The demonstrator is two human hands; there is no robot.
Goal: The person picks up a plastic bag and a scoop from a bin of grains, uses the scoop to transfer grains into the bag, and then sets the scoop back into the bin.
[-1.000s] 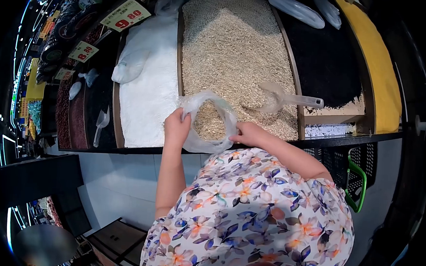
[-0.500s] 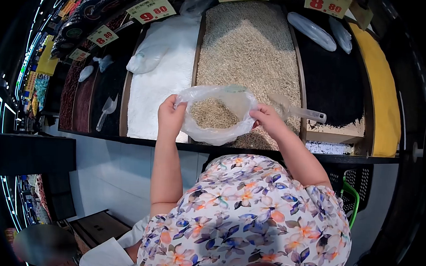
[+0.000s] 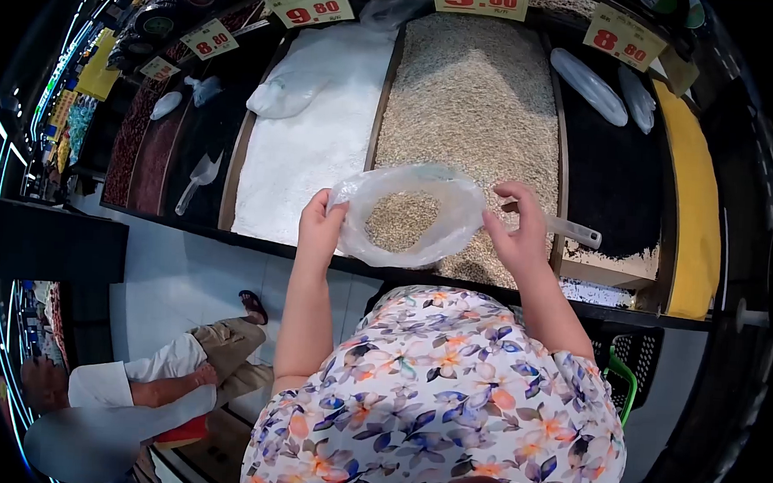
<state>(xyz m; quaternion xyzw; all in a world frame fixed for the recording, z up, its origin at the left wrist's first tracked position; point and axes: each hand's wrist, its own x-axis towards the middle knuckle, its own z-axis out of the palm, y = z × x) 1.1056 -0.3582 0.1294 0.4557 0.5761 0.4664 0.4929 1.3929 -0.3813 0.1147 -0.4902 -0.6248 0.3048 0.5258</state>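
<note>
A clear plastic bag (image 3: 460, 203) hangs with its mouth wide, and a heap of pale grain (image 3: 401, 220) shows inside it. My left hand (image 3: 320, 229) pinches the bag's left rim. Beside the right rim is my right hand (image 3: 524, 236), thumb and fingers apart, the thumb tip right at the bag's edge. Behind that hand lies a clear plastic scoop (image 3: 579, 231); its handle points right and my hand covers its blade. The bag is over the front of a bin of the same pale grain (image 3: 477, 98).
White powder (image 3: 313, 150) fills the bin on the left, with a tied bag (image 3: 285, 94) on it. Black grain (image 3: 605, 165) and yellow grain (image 3: 690, 196) are on the right. Another scoop (image 3: 200, 182) lies at left. Price signs (image 3: 310, 6) line the back. A person (image 3: 165, 379) is at lower left.
My right hand has let go of the bag's right rim and spread its fingers. A person at lower left has come further into view. The view has shifted slightly.
</note>
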